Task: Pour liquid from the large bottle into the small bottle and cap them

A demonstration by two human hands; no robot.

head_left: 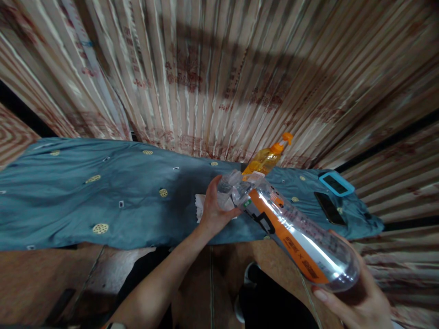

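A large clear plastic bottle (298, 228) with an orange and silver label is tilted across the view, its neck end toward the upper left. My right hand (363, 292) is closed round its base. At the neck end, my left hand (217, 210) has thumb and fingers curled round a small clear plastic piece (229, 183); whether this is a cap or a small container I cannot tell. Below the left hand lies a white paper piece (199, 208) with a jagged edge. Partly hidden behind the bottle's neck is a yellow pump bottle (264, 161) with an orange top.
A blue-green patterned cloth (137, 183) covers the long, narrow table. Toward its right end lie a dark phone (329, 209) and a light-blue framed device (336, 183) with a dark screen. Pleated curtains (206, 82) hang behind and at the right. My legs are below the front edge.
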